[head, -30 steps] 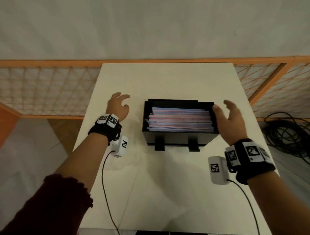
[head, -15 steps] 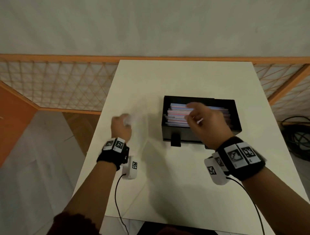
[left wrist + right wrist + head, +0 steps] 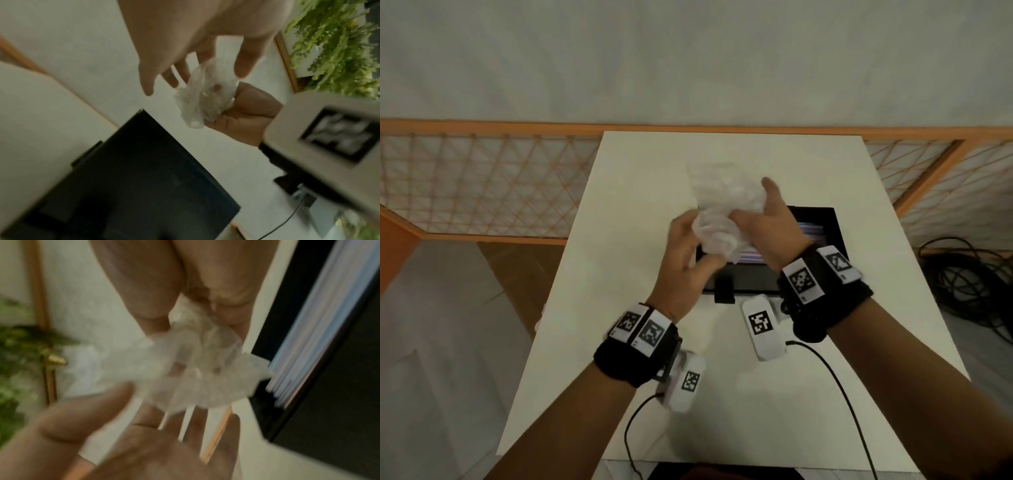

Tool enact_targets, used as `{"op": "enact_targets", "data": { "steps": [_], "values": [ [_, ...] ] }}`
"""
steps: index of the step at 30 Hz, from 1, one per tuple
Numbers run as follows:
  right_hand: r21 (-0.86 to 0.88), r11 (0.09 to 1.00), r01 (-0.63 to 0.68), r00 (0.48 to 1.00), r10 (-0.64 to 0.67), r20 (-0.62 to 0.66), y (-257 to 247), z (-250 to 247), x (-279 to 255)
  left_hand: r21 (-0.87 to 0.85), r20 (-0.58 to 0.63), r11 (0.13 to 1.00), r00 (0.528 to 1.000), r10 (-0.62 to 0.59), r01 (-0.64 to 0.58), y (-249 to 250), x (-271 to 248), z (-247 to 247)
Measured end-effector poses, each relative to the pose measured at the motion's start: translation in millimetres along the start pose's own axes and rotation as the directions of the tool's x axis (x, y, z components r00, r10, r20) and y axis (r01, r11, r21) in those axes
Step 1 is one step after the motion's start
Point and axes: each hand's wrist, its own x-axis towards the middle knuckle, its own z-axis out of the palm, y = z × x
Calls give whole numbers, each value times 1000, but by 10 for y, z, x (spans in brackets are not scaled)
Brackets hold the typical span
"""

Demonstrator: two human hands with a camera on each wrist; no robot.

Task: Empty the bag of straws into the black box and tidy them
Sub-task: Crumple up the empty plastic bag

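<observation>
A crumpled clear plastic bag (image 3: 722, 205) hangs in the air over the left end of the black box (image 3: 822, 219). My right hand (image 3: 756, 219) grips the bag in a fist, index finger stretched out; the left wrist view shows that fist (image 3: 242, 116) closed on the bag (image 3: 205, 100). My left hand (image 3: 697, 240) cups the bag's lower lump with fingers spread and fairly straight. Coloured straws (image 3: 308, 340) lie stacked lengthwise in the box (image 3: 339, 402), mostly hidden by my hands in the head view. Thin pale and orange streaks near my left palm (image 3: 144, 443) are too blurred to identify.
The box stands on a white table (image 3: 722, 394) whose edges are close on the left and right. An orange lattice fence (image 3: 482, 188) runs behind and beside it. Black cables (image 3: 969, 284) lie on the floor at right. Green plants (image 3: 339, 48) stand beyond the table.
My left hand lifted the bag from the table left of the box and carried it over the box. My right hand left the straws and took hold of the bag.
</observation>
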Motion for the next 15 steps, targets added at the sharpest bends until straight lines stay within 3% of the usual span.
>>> {"op": "enact_targets", "data": {
  "steps": [2,3,5,8,10,13,15],
  "values": [
    [-175,971,165,983,-176,-50,8,-34,-37,-336,37,920,979,-199,200,48,33,5],
    [-248,943,224,971,-238,-27,12,-16,-69,-464,144,833,953,-266,302,93,64,32],
    [-339,885,320,945,-325,45,29,83,-180,-511,284,754,909,-305,413,247,127,113],
    [-503,711,491,870,-425,248,72,68,-298,-526,269,747,912,-308,407,338,247,172],
    [-398,820,412,910,-346,230,11,-40,-343,-501,314,755,902,-298,423,332,284,173],
    [-127,954,272,958,-281,-51,-74,-134,-350,-397,273,839,921,-278,371,314,268,204],
    [-35,995,94,995,-94,-14,-121,-113,-329,-285,258,901,932,-255,326,321,250,298]
  ]
}}
